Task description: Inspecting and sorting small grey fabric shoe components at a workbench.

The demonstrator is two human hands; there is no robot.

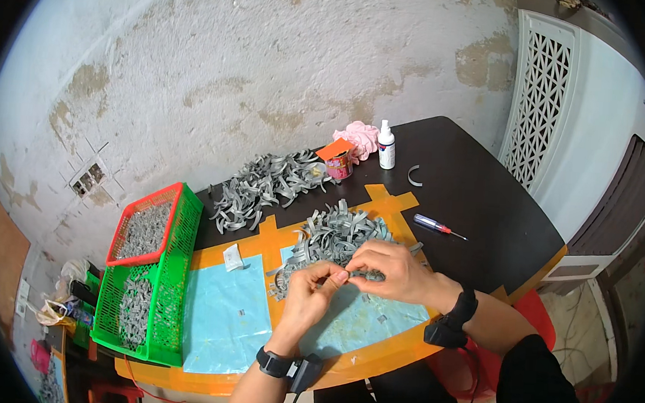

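Fingertips of my left hand (309,295) and my right hand (396,271) meet over the near side of the table. Both are pinched together on a small grey curved strip (370,275), mostly covered by the fingers. Just beyond them lies a heap of similar grey strips (339,230), resting on a light blue sheet (227,306) that is bordered with orange tape (258,234). A few tiny grey bits are scattered on the sheet near my hands.
A larger pile of grey strips (264,183) lies farther back. At left, a red basket (177,193) sits on a green basket (165,303); both hold small grey pieces. A can (338,165), white bottle (387,146), pink cloth (360,136) and screwdriver (439,226) are on the dark table (486,189).
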